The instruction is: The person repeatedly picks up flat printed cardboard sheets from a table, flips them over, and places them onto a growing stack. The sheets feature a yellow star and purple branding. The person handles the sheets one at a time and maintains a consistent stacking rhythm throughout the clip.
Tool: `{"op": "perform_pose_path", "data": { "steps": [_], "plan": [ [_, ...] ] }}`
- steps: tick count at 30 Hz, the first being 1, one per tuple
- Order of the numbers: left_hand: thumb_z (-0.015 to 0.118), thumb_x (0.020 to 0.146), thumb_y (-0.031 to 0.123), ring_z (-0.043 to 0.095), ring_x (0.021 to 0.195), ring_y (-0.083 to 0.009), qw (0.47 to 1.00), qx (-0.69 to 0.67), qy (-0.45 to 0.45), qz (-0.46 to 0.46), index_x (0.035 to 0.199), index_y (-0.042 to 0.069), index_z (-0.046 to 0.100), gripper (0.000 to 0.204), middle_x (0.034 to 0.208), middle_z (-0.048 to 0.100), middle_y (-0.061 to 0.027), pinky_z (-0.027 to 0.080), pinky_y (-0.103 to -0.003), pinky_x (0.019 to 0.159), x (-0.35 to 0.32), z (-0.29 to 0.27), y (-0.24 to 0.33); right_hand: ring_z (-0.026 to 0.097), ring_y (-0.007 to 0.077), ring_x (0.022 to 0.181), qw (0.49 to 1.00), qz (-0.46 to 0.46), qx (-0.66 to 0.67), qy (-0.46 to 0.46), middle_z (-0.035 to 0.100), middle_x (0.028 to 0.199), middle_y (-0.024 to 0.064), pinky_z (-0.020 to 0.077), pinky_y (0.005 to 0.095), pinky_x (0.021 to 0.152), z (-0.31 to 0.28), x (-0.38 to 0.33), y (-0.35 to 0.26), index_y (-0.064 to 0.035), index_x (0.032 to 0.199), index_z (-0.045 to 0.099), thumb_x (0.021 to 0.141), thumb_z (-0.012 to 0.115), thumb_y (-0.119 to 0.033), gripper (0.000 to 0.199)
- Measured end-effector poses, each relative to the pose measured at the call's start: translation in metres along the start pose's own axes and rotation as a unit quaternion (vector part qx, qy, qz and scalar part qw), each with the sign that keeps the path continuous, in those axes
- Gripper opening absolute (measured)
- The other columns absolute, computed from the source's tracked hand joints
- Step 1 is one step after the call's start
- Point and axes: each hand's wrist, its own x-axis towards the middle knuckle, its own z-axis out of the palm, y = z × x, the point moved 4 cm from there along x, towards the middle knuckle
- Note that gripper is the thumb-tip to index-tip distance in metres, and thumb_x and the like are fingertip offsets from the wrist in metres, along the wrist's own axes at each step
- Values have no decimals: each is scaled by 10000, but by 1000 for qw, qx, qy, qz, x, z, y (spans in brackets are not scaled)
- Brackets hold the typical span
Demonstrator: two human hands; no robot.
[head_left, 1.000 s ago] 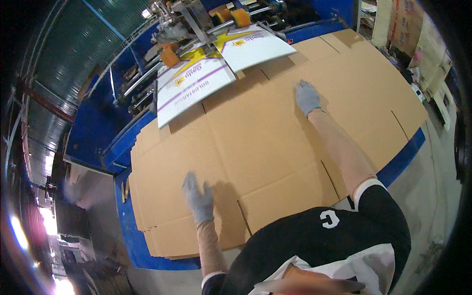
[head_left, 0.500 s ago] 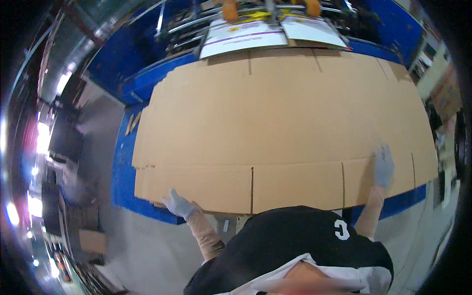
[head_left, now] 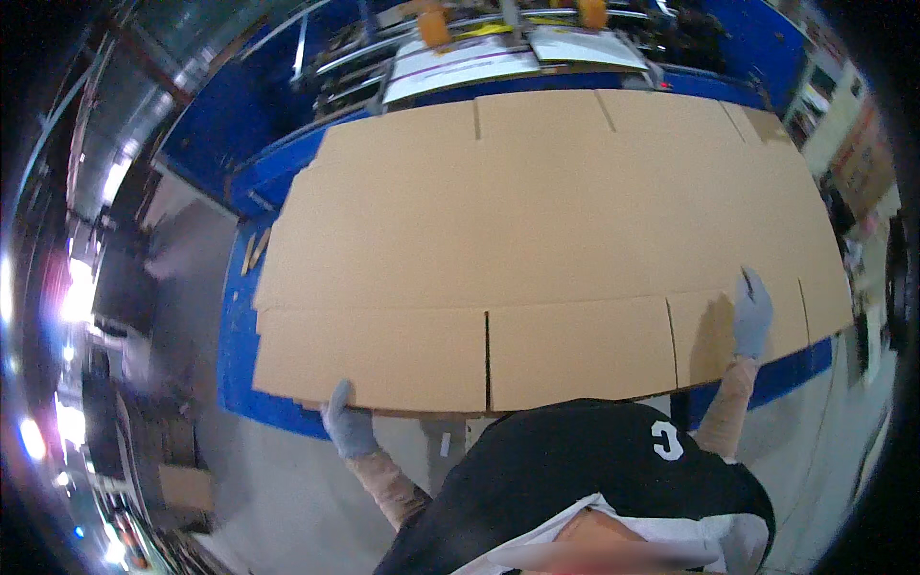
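Note:
A wide flat sheet of brown cardboard (head_left: 537, 211), with creases and slots, lies in front of me, and at its near left another cardboard edge shows beneath. My left hand (head_left: 351, 429), in a pale glove, is at the near left edge. Its thumb lies along the rim and the other fingers are partly hidden, closed on the cardboard. Toward the near right, my right hand (head_left: 753, 314), gloved too, is over the flap beside a slot, with fingers stretched forward. A shadow falls to its left; whether it touches the cardboard I cannot tell.
The cardboard rests on a blue bench (head_left: 240, 326). Beyond its far edge is a blue-framed machine with metal bars, orange rollers (head_left: 434, 27) and white printed sheets (head_left: 460, 69). Two small strips (head_left: 255, 251) lie on the bench at left. A brown box (head_left: 187, 487) stands on the floor.
My left hand has gone from spread fingers to closing at the cardboard's near edge. My right hand stays over the right flap. The view has shifted slightly, and the cardboard's far flaps show more fully.

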Motion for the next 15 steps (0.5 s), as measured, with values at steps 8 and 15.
{"op": "perform_pose_path", "data": {
  "steps": [8,15],
  "plan": [
    [562,784,-7,571,1028,-273,946,256,-124,158,1094,-50,589,314,1097,599,-149,459,-389,898,-26,96,111,589,183,563,806,262,498,-182,614,745,121,502,292,538,43,10,-95,18,945,607,915,399,-588,642],
    [545,709,-33,508,1150,-388,627,443,-512,386,1155,97,599,468,1238,534,-183,377,-521,995,-87,217,32,641,179,792,717,61,639,-271,653,945,129,531,279,669,101,74,-190,28,1137,562,915,374,-614,705]
  ]
}}
